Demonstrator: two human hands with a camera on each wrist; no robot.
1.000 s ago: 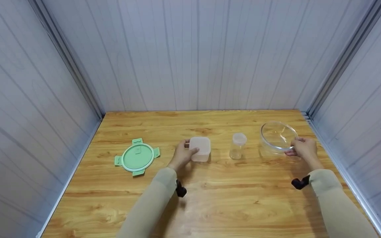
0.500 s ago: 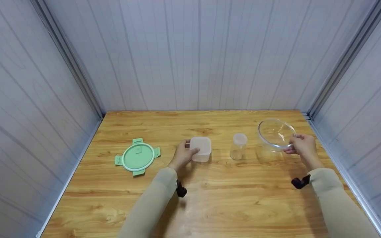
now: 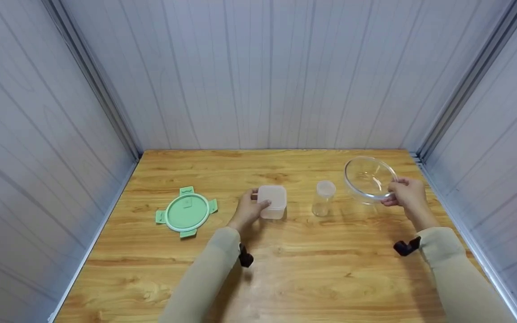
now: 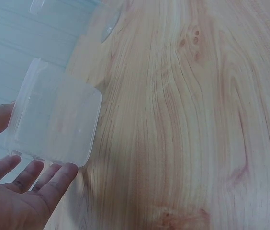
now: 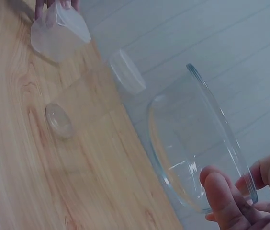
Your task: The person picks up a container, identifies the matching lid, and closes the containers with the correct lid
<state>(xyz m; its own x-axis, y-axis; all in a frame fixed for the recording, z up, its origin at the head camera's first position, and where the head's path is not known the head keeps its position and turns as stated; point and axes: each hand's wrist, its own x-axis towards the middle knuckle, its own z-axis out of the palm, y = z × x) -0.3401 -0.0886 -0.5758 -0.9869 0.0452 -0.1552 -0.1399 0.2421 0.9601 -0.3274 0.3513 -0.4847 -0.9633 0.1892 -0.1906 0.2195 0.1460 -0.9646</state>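
Note:
My left hand point(image 3: 246, 210) grips a small square translucent plastic food container point(image 3: 273, 197) with a whitish lid, thumb over the lid and fingers along its side. In the left wrist view the container point(image 4: 58, 115) stands upright, and fingers point(image 4: 61, 184) reach its lower edge. Over on the right, my right hand point(image 3: 410, 196) pinches the near right rim of a round clear glass bowl point(image 3: 370, 178). The right wrist view shows this bowl point(image 5: 187, 139) tilted, with nothing inside.
A clear cylindrical jar point(image 3: 323, 199) with a whitish cap stands between the container and the bowl. Left of my left hand lies a round green lid point(image 3: 187, 212) with several flaps spread out. White panel walls point(image 3: 267, 76) enclose the wooden table point(image 3: 312, 273) behind and at both sides.
My right hand and the glass bowl have shifted left and toward the back wall, nearer the jar. My left hand stays on the plastic container. Jar and green lid are unmoved.

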